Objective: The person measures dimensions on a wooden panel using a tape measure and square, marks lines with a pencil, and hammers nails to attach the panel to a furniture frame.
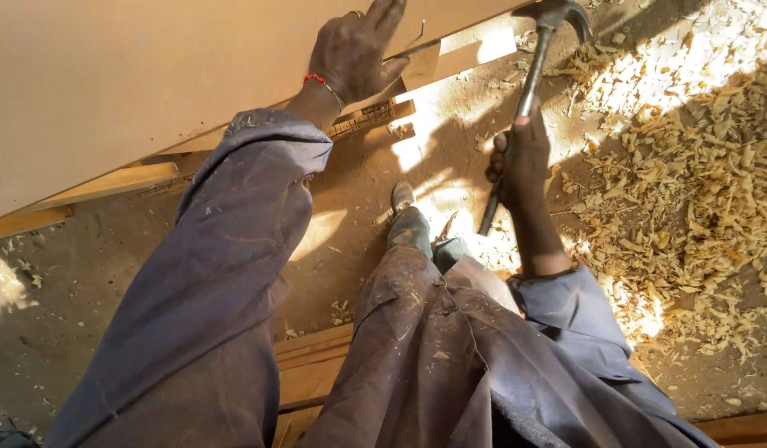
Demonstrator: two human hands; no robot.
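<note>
Nearest the camera, I saw dusty grey-purple work trousers (433,365) flecked with sawdust, their lower edge cut off by the frame, and one worn shoe (402,197) on the sandy dirt floor (85,274) below; the other foot was hidden behind the leg. Pale wooden planks (313,365) lay under the legs, mostly covered by the clothing.

Further out, the right hand (523,162) was clamped around the shaft of a steel claw hammer (529,87), whose dark head sat at the top edge, partly cropped. The left hand (354,50), wearing a red bead bracelet (317,80), pressed flat with fingers spread on a large smooth tan sheet of board (134,75); I could not tell whether anything sat beneath the fingertips, which ran out of the frame. The hands were well apart.

The board filled the upper left, hiding most of the light timber frame (101,184) beneath it. I made out no labels or packages. Beyond, to the right, a thick scatter of pale wood shavings (699,182) lay in harsh sunlight that washed out detail.
</note>
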